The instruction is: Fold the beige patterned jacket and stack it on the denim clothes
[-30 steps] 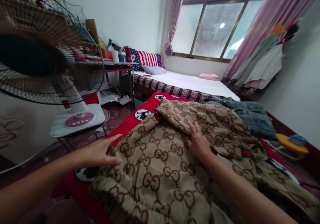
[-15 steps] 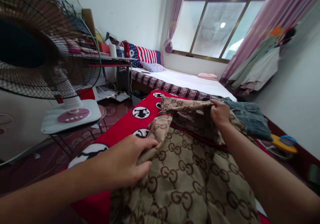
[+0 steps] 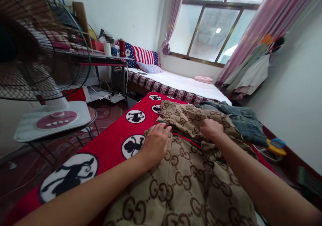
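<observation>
Garment of tan, brown-monogrammed cloth, now lowered, flatter; left hand atop, fingers loosely open; right hand fisted, hold unclear.

Bright window beyond white-sheeted bed

Above the white-sheeted bed is a wide metal-framed window flanked by pinkish-purple curtains. On the bed lie a folded pale-pink cloth and a lilac patterned pillow, near a red, white and blue stars-and-stripes cushion. Left of the bed stands a black-caged electric fan; right of the bed hang pale garments.
</observation>
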Available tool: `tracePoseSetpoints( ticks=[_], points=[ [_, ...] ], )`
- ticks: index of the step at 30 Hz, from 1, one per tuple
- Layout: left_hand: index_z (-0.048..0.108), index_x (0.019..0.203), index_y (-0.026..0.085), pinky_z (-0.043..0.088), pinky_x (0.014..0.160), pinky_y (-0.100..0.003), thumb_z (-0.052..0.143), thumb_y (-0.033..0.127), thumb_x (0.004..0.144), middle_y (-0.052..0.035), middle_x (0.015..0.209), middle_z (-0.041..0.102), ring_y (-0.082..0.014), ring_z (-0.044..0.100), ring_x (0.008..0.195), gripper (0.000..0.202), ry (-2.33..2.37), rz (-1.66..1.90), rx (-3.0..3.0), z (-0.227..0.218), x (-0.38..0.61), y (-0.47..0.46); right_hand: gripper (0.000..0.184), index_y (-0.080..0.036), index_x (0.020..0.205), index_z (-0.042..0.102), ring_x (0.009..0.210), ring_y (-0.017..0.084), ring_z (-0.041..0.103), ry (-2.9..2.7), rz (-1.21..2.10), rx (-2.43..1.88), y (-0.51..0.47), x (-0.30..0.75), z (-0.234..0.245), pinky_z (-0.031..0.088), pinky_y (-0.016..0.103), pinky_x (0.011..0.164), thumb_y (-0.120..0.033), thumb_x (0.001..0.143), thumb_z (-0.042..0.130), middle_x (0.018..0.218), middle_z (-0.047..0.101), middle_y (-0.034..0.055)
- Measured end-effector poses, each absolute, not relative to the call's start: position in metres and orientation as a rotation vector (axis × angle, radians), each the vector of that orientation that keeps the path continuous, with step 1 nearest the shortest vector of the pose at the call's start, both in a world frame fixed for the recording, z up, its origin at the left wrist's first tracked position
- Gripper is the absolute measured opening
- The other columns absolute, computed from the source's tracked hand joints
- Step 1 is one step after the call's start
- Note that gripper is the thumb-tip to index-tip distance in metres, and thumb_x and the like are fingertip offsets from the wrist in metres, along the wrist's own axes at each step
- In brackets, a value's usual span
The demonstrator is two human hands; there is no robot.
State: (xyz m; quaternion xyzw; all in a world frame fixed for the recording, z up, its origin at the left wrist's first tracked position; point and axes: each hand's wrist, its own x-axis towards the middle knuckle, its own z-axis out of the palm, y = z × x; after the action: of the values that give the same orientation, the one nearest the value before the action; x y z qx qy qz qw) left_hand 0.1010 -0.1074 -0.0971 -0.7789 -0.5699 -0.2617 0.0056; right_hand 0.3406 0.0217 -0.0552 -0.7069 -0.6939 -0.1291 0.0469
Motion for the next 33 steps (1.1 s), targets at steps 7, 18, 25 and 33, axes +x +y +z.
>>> tracePoseSetpoints(
  ticks=[7,18,25,33],
  points=[
    [0.041,0.145,0.012,0.023,0.117,-0.056,0.049,0.034,0.090,-0.0180,0.155,0.032,-0.0345,0.024,0.145,0.059,-1.815,-0.754,-2.356,-0.166,0.114,-0.086,0.040,-0.015,0.130,0.057,0.123,0.028,0.053,-2.144,-0.434,-1.860,0.079,0.287,-0.069,0.041,0.041,0.099,-0.024,0.092,0.048,0.131,0.059,0.0159],
    [0.023,0.153,0.013,0.022,0.116,-0.058,0.062,0.042,0.085,-0.0192,0.161,0.011,-0.0380,0.007,0.147,0.083,-1.728,-0.881,-2.259,-0.165,0.123,-0.095,0.044,-0.018,0.121,0.061,0.109,0.026,0.059,-1.807,-0.484,-1.835,0.124,0.314,-0.076,0.039,0.035,0.086,-0.042,0.100,0.031,0.119,0.066,0.0125],
    [0.039,0.148,0.019,0.021,0.118,-0.056,0.040,0.062,0.092,-0.0182,0.157,0.024,-0.0346,0.018,0.146,0.071,-1.735,-0.728,-2.639,-0.163,0.124,-0.094,0.015,-0.016,0.085,0.072,0.090,0.028,0.063,-1.997,-0.560,-1.916,0.125,0.318,-0.102,0.042,0.039,0.078,-0.015,0.079,0.058,0.089,0.071,0.0148],
    [0.039,0.147,0.035,0.016,0.118,-0.059,0.038,0.059,0.094,-0.0080,0.159,0.025,-0.0323,0.017,0.147,0.058,-1.701,-0.736,-2.757,-0.159,0.118,-0.094,0.048,-0.027,0.143,0.044,0.142,0.026,0.029,-2.402,-0.308,-1.497,0.134,0.260,-0.110,0.018,0.052,0.115,-0.042,0.099,0.035,0.153,0.039,0.0042]
  ],
)
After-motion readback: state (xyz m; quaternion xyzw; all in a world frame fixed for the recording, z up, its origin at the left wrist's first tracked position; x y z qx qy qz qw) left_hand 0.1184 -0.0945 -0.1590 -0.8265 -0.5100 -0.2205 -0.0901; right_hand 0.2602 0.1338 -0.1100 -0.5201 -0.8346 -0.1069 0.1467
